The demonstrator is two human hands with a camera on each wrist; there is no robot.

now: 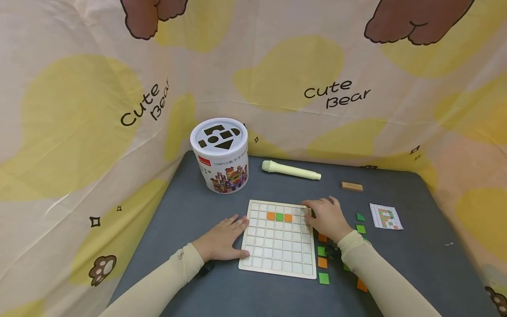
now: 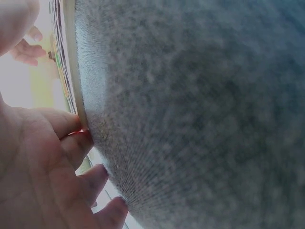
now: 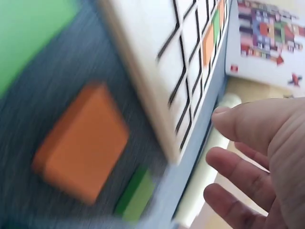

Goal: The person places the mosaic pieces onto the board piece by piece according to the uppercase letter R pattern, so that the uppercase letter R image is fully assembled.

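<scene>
Fingers point(image 2: 93, 183) of the left hand point(image 1: 223, 240) spread wide at the grid board's point(image 1: 273, 253) left edge; the right hand's point(image 1: 328, 218), parted, at its far right corner.

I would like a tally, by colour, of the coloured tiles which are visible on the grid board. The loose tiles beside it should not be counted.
Orange tiles: 2
Green tile: 1
Total visible on the grid board: 3
The right hand overlaps one edge of the board in the head view.
</scene>
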